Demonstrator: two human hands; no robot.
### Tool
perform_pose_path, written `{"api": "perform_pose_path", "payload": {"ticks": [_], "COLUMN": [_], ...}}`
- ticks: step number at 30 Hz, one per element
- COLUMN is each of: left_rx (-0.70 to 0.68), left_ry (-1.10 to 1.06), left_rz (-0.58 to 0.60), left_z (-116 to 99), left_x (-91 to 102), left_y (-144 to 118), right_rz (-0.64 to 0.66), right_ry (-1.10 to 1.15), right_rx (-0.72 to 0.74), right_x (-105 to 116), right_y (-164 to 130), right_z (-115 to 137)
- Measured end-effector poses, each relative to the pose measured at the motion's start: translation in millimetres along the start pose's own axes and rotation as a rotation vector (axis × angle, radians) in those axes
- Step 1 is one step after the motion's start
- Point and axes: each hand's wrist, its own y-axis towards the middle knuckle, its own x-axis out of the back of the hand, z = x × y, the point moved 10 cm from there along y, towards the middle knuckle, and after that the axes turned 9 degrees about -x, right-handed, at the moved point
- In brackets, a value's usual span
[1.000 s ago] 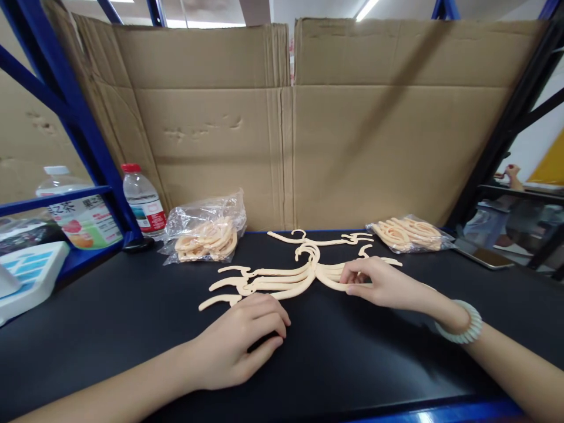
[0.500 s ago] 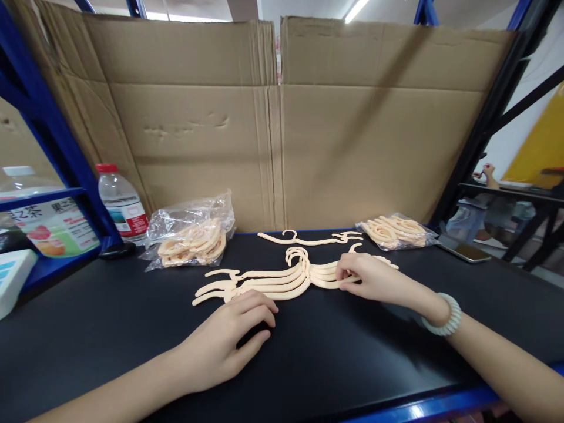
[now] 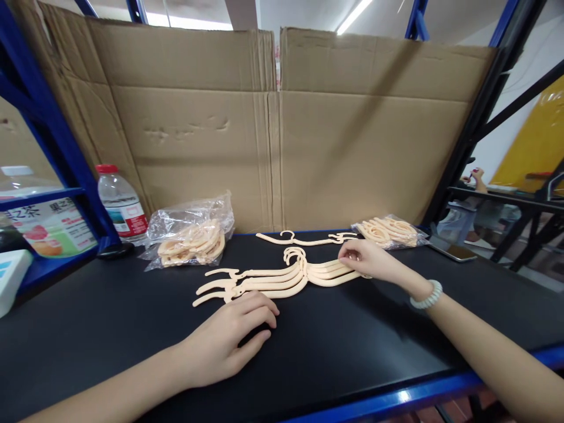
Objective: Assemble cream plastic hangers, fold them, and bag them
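A fanned stack of cream hangers (image 3: 282, 276) lies at the centre of the black bench (image 3: 352, 341), hooks bunched together in the middle. The right hand (image 3: 374, 261) rests on the stack's right arms, fingers (image 3: 348, 254) pressed together and pinching their ends. The left hand (image 3: 229, 341) lies flat on the bench just below the stack's left arms, fingers loosely together and holding nothing. One single hanger (image 3: 308, 238) lies apart just above the stack, with a bag (image 3: 194, 235) of hangers at centre left and a second bag (image 3: 390, 231) just beyond the right hand. The likely slip is the fan spreading further — only one end is gripped, so a pull could drag the top pieces and leave the rest, or snag the nested hooks. How many hangers are in the stack is hard to count, and the right hand hides their right tips. A bottle (image 3: 121, 202) stands at the left — its label is too small to read.
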Motion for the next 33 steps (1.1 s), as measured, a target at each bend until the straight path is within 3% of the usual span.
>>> {"api": "perform_pose_path", "payload": {"ticks": [4,9,13,19,27,33], "left_rx": [-0.042,-0.062,-0.086,-0.1,-0.104,-0.113], "left_ry": [0.0,0.011,0.019,0.044,0.048,0.035], "left_rz": [0.002,-0.01,0.001,0.007,-0.009,-0.024], "left_z": [-5,-9,-10,-8,-11,-11], "left_x": [1.3,4.8,3.7,1.5,3.4,5.0], "left_y": [2,4,4,2,1,2], "right_rz": [-0.073,-0.076,-0.006,0.116,0.161,0.057], "right_ry": [-0.126,-0.266,-0.428,-0.596,-0.631,-0.521], "right_rx": [-0.097,-0.132,-0.142,-0.181,-0.181,-0.122], "right_x": [5,9,7,-12,-36,-27], "right_y": [16,42,65,94,101,101], "right_z": [-27,-39,-42,-50,-47,-39]}}
